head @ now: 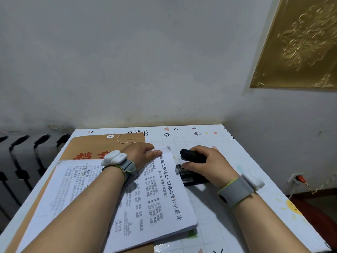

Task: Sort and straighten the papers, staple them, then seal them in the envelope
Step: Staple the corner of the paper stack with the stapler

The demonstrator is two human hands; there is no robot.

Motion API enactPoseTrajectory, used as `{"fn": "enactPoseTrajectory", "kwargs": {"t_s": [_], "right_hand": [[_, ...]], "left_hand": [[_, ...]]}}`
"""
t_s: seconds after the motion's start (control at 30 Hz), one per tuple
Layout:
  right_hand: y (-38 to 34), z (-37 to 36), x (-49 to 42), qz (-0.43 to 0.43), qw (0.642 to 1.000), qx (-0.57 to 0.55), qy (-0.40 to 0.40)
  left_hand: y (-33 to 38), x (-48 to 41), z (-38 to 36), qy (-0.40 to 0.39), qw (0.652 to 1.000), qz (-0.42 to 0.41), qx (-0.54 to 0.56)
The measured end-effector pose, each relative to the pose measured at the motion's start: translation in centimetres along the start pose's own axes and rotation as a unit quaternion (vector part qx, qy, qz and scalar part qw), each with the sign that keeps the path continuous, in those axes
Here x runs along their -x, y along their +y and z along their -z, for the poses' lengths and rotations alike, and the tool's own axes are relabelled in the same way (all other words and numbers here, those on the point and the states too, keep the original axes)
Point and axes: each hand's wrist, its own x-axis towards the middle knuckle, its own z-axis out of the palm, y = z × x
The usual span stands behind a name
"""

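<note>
One table (215, 221) sits in a wall corner, its patterned top showing right of everything. A brown envelope (87, 145) lies along its left edge, under the papers (164, 201). The left hand (140, 154) pinches the stack's far corner in its fingers. The right hand (211, 167) wraps its fingers round the stapler (193, 156), just beside the stack's right edge.

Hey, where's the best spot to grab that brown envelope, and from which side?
Pinch the brown envelope by its bare far-left corner, coming from the left. The papers, which the left hand grips at their far corner, lie over its near and right parts, so that flat corner is probably the only free hold.
</note>
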Motion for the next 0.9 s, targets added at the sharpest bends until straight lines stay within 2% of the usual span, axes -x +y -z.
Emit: {"fn": "enactPoseTrajectory", "kwargs": {"t_s": [0.07,0.17,0.23,0.33,0.57,0.9], "right_hand": [[-0.2,0.6,-0.3,-0.005,0.999,-0.035,-0.029],[-0.6,0.8,-1.7,-0.017,0.999,-0.037,-0.007],[-1.2,0.1,-2.7,-0.016,1.000,0.011,0.015],[-1.5,-0.8,-3.6,-0.019,0.997,0.072,0.009],[-2.1,-1.3,-3.9,-0.045,0.994,0.094,0.010],[-3.8,-2.3,-6.9,-0.071,0.977,0.199,-0.036]], "left_hand": [[-0.1,-0.1,0.0,-0.002,1.000,-0.001,-0.001],[-0.2,0.0,0.0,0.000,1.000,-0.004,0.000],[-0.2,0.0,0.1,-0.002,1.000,-0.005,0.000],[0.2,0.0,0.1,-0.017,1.000,-0.008,-0.013],[0.5,0.5,0.3,-0.041,0.999,0.005,-0.023],[0.6,0.8,-0.1,-0.051,0.999,0.004,-0.019]]}}
